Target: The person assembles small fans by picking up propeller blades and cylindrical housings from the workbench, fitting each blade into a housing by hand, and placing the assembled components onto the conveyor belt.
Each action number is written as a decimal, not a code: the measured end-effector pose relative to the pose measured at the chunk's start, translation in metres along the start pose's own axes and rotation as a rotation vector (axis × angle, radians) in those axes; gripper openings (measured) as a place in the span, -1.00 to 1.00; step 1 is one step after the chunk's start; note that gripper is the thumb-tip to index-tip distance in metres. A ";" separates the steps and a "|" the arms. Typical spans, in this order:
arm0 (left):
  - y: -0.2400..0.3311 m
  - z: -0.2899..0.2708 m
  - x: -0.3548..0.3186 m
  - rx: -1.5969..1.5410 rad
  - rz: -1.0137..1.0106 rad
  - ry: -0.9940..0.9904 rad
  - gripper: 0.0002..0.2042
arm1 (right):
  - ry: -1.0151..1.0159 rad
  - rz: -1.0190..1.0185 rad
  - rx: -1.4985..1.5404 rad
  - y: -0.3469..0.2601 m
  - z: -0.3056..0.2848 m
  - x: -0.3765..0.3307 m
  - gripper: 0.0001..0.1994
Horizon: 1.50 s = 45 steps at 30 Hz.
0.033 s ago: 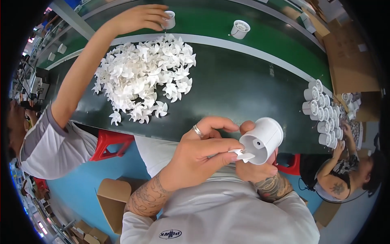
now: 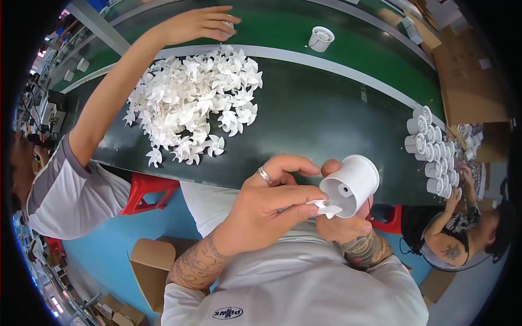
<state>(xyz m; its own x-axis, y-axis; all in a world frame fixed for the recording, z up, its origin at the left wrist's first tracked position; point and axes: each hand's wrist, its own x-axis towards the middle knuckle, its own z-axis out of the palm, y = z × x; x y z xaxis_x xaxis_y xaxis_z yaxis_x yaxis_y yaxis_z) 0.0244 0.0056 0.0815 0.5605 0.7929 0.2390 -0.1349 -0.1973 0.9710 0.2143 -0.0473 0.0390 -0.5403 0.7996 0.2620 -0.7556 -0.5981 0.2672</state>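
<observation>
My left hand (image 2: 277,198), with a ring on one finger, pinches a small white fan blade wheel (image 2: 329,209) between thumb and fingertips. The wheel is at the mouth of a white cylindrical housing (image 2: 360,176), which my right hand (image 2: 343,229) grips from behind and below. The housing lies tilted, its open end facing my left hand; a small dark-centred hub shows inside. Part of my right hand is hidden behind it. A large heap of loose white fan wheels (image 2: 185,98) covers the table to the left.
At left, a co-worker's hand (image 2: 198,24) reaches over a white housing on the green conveyor belt (image 2: 272,27). Another housing (image 2: 321,39) stands further right on it. Several housings (image 2: 432,149) are stacked at the table's right end, beside another person's hands. A red stool (image 2: 142,191) stands at left.
The co-worker's hand has shifted slightly right over the housing on the belt, covering more of it. The standing housing on the belt has moved slightly left. My hands have hardly moved.
</observation>
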 end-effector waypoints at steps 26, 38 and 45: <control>-0.036 0.011 -0.014 -0.338 -0.042 0.348 -0.88 | 0.474 -0.041 -0.657 0.003 0.051 0.015 -0.54; -0.027 0.040 0.043 -0.807 -0.353 0.471 -0.82 | 0.718 -0.004 -1.360 0.001 0.057 0.024 -0.52; -0.035 0.040 0.036 -0.499 -0.271 0.535 -0.83 | 0.755 0.000 -1.290 0.008 0.047 0.026 -0.55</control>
<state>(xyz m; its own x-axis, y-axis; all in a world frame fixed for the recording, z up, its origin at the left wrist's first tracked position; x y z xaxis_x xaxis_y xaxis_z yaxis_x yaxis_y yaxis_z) 0.0815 0.0179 0.0558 0.1731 0.9717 -0.1607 -0.4725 0.2251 0.8521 0.2120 -0.0342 0.0915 -0.2950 0.8791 -0.3743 -0.3370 -0.4623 -0.8202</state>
